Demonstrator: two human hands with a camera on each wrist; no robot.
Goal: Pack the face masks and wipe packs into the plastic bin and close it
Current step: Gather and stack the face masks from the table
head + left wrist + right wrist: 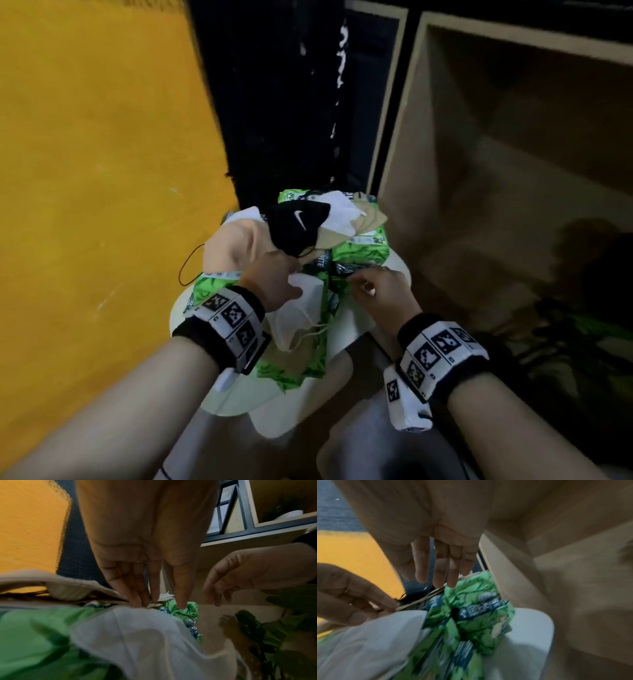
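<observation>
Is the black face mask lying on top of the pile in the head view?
Yes: the black face mask sits uppermost on the pile, overlapping the peach mask and white mask beneath it.

your head view was dim, the shelf cubby (513, 144) at right sunk in shadow and bowed by wide-angle distortion. both wrist views were soft with motion blur, the wipe packs (471, 622) smeared.

- Wipe packs (363, 249): bright green with a leaf pattern, dark blue label, white lettering.
- Black mask (297, 223): white swoosh logo.
- Nearest mask (301, 317): white, cream ear loops.
- Other masks: peach (233, 248), tan (371, 214), white (337, 210).
- Wristbands (228, 317): black, with white panels bearing black square-code markers.
- Floor mat (96, 164): orange-yellow.
</observation>
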